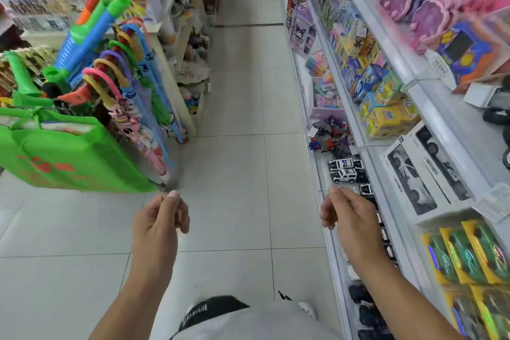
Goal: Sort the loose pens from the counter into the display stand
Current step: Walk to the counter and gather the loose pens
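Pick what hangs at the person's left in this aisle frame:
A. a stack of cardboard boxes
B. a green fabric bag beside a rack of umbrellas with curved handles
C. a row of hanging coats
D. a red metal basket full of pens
B: a green fabric bag hangs at the left edge, right beside umbrellas with coloured curved handles; no pens or display stand show in this view.

green bag (pixel 69 157) left | umbrellas (pixel 132 85) behind it | toy shelves (pixel 414 85) right | tiled floor (pixel 242 107)
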